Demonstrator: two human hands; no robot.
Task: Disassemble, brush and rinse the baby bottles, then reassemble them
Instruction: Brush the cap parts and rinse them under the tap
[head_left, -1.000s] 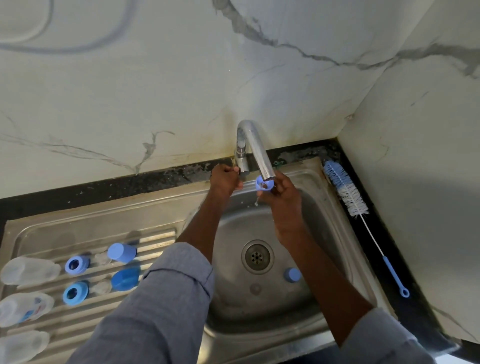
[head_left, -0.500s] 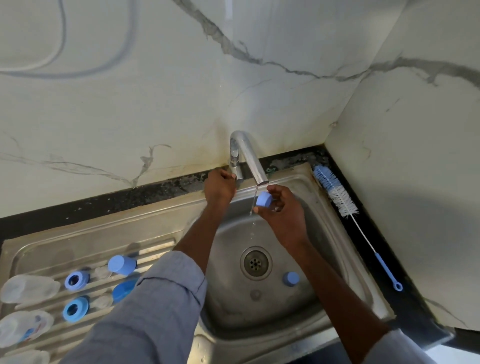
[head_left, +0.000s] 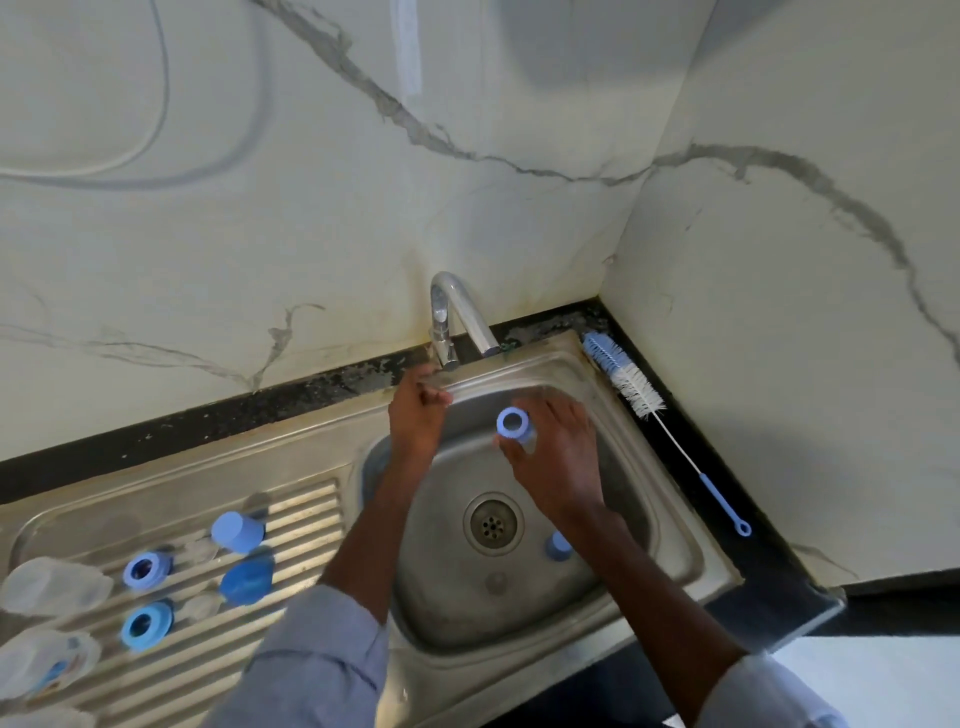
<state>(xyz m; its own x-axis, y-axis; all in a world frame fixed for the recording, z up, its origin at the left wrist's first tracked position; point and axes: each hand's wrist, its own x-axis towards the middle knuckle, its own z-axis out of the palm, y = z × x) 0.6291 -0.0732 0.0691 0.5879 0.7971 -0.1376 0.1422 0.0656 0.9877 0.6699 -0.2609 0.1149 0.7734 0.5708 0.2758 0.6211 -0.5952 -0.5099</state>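
Blue plastic, a screw ring (head_left: 511, 422) from one of the baby bottles, is pinched at the fingertips of the right hand (head_left: 556, 467), and it has been drawn down and away from the faucet (head_left: 457, 317) spout, under which it was held a second ago. No stream can be made out at the spout now, and the left hand (head_left: 418, 421), fingers curled near the tap base, has slipped just below it; whether anything is gripped there cannot be told. The ring's rinse is judged finished. In the sink (head_left: 670, 499) basin, one blue cap (head_left: 558, 546) is left beside the drain (head_left: 492, 524). On the drainboard (head_left: 306, 519) two more rings, two blue caps, clear nipples and clear bottle bodies (head_left: 52, 584) are laid out. A bottle brush (head_left: 631, 382) lies on the counter edge.
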